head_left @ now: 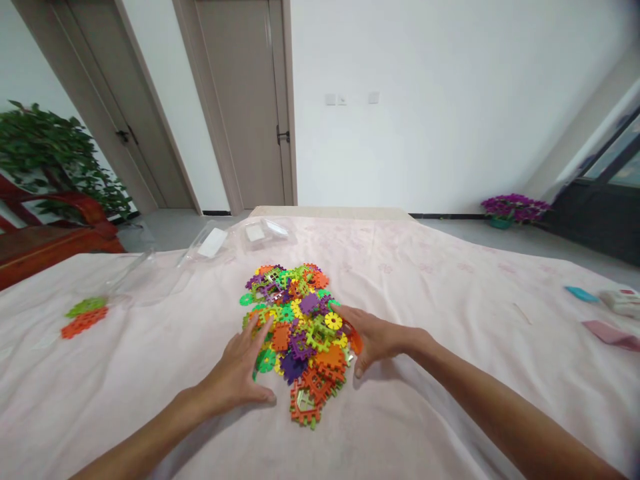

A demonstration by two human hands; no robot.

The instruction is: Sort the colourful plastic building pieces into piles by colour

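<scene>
A heap of flat plastic interlocking pieces (300,327) in orange, purple, green and yellow lies in the middle of a table covered with a pale pink cloth (425,280). My left hand (240,370) rests flat on the cloth at the heap's left edge, fingers stretched out and touching the nearest pieces. My right hand (373,337) lies at the heap's right edge, fingers spread and reaching into the pieces, thumb down on the cloth. Neither hand grips anything. An orange framed piece (306,403) sits at the near end of the heap.
A joined green and orange piece (85,315) lies apart at the left. Clear plastic bags (220,243) lie behind the heap. At the right edge are a teal object (581,293), a white box (623,301) and a pink object (610,333). Doors, plants and a red chair stand beyond.
</scene>
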